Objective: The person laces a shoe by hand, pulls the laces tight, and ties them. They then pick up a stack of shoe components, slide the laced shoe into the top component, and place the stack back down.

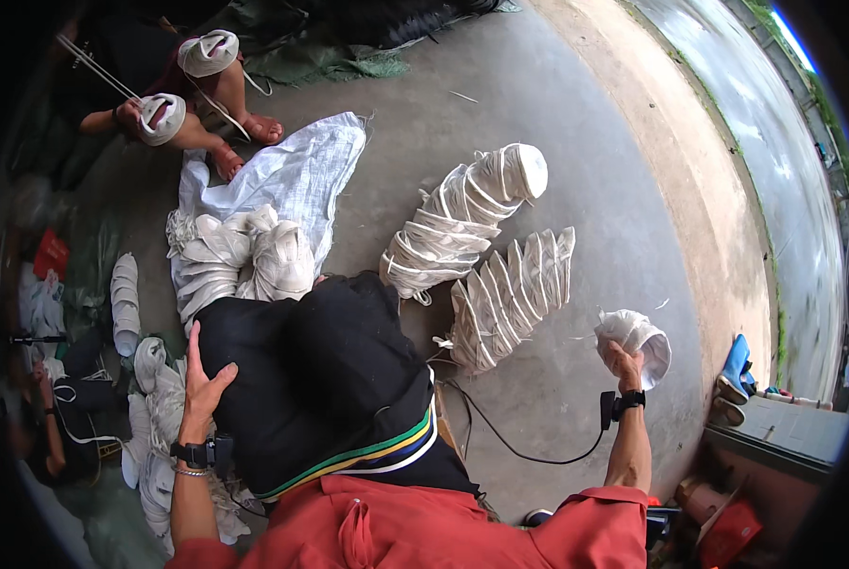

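Observation:
My right hand is stretched out to the right, its fingers closed on the edge of a white cloth cup-shaped piece. The piece's opening faces right, and it is held over the grey floor. On the left, my left hand has its thumb and fingers apart and rests against the side of the black cloth across my lap. No object shows in that hand. Between my hands, beyond my lap, lie two long stacks of nested white cloth pieces, the farther stack and the nearer stack, both tied round with cord.
White cloth bundles lie on a white woven sack. A co-worker's hand holds a similar piece at the upper left. More white stacks lie at my left. A black cable crosses the floor; blue shoes stand right.

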A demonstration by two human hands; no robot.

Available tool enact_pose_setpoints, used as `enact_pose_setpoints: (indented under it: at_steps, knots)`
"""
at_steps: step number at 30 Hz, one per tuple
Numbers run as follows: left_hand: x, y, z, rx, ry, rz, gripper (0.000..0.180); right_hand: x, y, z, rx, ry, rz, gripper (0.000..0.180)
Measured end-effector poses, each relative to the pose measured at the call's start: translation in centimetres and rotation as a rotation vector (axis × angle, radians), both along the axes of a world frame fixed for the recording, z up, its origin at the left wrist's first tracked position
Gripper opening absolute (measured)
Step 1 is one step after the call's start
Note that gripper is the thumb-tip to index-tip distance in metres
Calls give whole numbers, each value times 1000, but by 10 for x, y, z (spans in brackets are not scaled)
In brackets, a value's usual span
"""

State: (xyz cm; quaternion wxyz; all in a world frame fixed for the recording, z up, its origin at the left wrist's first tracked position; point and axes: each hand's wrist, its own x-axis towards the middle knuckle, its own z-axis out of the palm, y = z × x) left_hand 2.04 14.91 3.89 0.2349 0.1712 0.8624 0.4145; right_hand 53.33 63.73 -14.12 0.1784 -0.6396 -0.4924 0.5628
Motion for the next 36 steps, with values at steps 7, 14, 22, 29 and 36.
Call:
enact_pose_setpoints:
  at_steps: [7,14,22,29,36]
  knots:
    - [-6,1,11,-4,-68,83,90,-10,55,-58,495,-983,449,34]
    - [-11,6,11,21,-77,167,91,-75,89,-98,683,-1035,642,29]
    - [-15,14,10,-48,-63,224,90,-154,86,-115,147,-464,876,39]
    - [-15,9,5,-18,-61,239,91,-169,120,-111,-140,-295,576,36]
    - [-14,11,5,0,-81,275,92,-168,118,-125,7,-451,505,34]
